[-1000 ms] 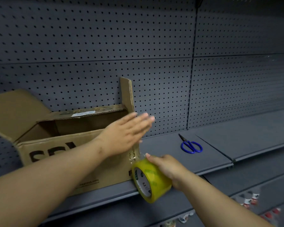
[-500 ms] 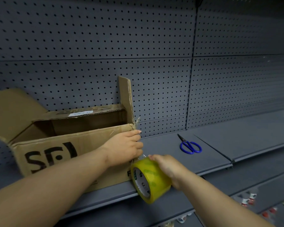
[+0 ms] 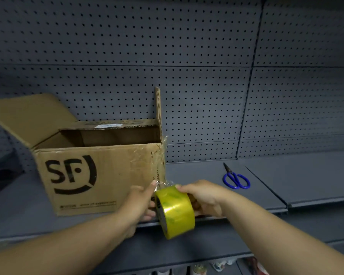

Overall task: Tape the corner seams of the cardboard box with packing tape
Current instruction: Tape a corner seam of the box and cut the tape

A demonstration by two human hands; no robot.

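Note:
An open cardboard box point(image 3: 83, 175) with a black logo stands on the grey shelf point(image 3: 197, 171), flaps up. Clear tape point(image 3: 159, 155) runs down its front right corner, wrinkled. My right hand point(image 3: 203, 197) grips a yellow roll of packing tape point(image 3: 175, 212) just below and in front of that corner. My left hand point(image 3: 141, 201) is at the lower part of the corner, beside the roll, its fingertips pinching the tape strip where it leaves the roll.
Blue-handled scissors point(image 3: 235, 178) lie on the shelf to the right of the box. A grey pegboard wall point(image 3: 187, 56) rises behind. Small items show on a lower shelf point(image 3: 207, 268) under the front edge.
My left hand slid down from the top of the box's right corner to its lower part by the roll. The box front is now uncovered. The roll stayed low.

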